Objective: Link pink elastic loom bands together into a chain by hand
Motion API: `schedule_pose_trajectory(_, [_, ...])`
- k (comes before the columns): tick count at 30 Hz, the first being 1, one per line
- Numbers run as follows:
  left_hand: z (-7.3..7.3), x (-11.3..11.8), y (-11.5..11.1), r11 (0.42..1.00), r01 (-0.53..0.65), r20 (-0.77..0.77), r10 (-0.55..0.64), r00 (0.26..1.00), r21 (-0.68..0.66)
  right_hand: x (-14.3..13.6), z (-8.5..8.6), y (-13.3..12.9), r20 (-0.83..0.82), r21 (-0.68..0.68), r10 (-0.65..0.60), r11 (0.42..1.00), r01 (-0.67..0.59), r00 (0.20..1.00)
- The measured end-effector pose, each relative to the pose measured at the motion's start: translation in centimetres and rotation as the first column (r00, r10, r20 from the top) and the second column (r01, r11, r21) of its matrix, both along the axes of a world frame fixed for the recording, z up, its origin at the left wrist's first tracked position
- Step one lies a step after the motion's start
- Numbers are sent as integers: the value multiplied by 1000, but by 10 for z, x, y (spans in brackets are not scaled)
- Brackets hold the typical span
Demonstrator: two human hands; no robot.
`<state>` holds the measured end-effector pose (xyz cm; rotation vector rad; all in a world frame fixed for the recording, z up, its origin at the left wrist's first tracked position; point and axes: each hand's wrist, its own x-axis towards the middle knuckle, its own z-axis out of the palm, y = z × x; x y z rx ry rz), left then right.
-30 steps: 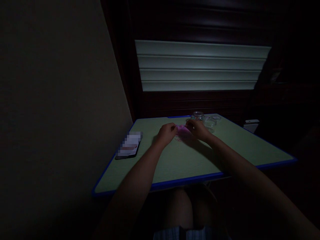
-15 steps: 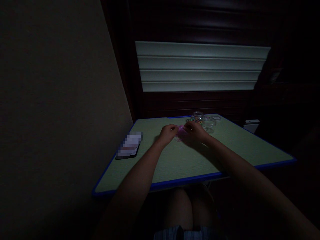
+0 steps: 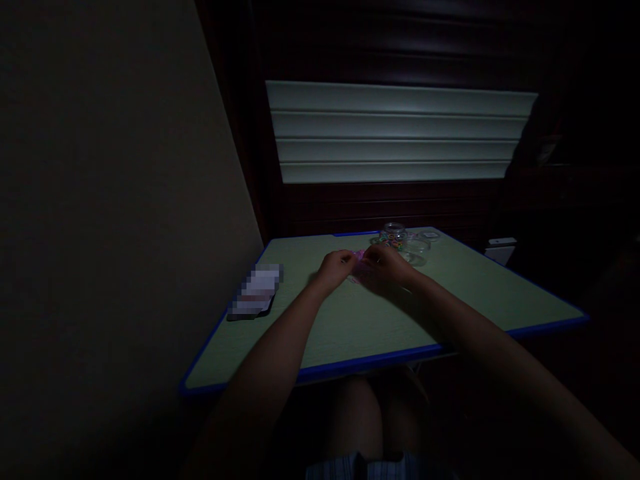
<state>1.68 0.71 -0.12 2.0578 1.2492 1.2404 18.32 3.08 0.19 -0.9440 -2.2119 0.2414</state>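
"Where was the thin, see-through pink plastic piece (image 3: 359, 255)?"

"Near the centre of the frame, between the bare left hand (image 3: 336, 268) and the bare right hand (image 3: 393, 263). Whether it touched the pale green, blue-edged rectangular surface (image 3: 450, 300), I couldn't tell."

"And the grip on each side?"

"On the left, thumb and finger were pinched together on the piece's near side. On the right, the fingertips looked clamped on its other side, though the hand hid part of it."

"How far along was it, then?"

"Partway, I'd judge. The piece was in hand and not yet set down; its shape was too dim to say whether anything on it was finished. What was left, I couldn't read."

"Anything around it?"

"Just beyond the right hand, a round clear jar (image 3: 394, 229) stood with small multicoloured rings (image 3: 387, 239) showing at it, no lid visible on top. To its right were a clear, round-rimmed container (image 3: 419, 249) and a flat clear disc (image 3: 429, 235). Well apart, left of centre, lay a flat dark-edged object (image 3: 257, 290), its top blurred out."
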Motion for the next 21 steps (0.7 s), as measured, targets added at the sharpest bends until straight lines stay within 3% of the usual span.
schedule_pose_trajectory(8, [1, 1, 1, 998, -49, 30, 48, 998, 35, -1, 2, -6, -28, -27, 23, 999, -24, 999])
schedule_pose_trajectory(15, [1, -1, 4, 994, -101, 51, 98, 994, 49, -3, 5, -2, -143, -149, -31, 989, 10, 989])
schedule_pose_trajectory(17, [1, -1, 5, 992, -117, 60, 115, 992, 45, -2, 6, -2, -244, -299, -70, 954, -6, 967])
schedule_pose_trajectory(21, [1, -1, 6, 991, -123, 75, 120, 990, 50, 1, 8, -6, -470, -581, -103, 784, -219, 877])
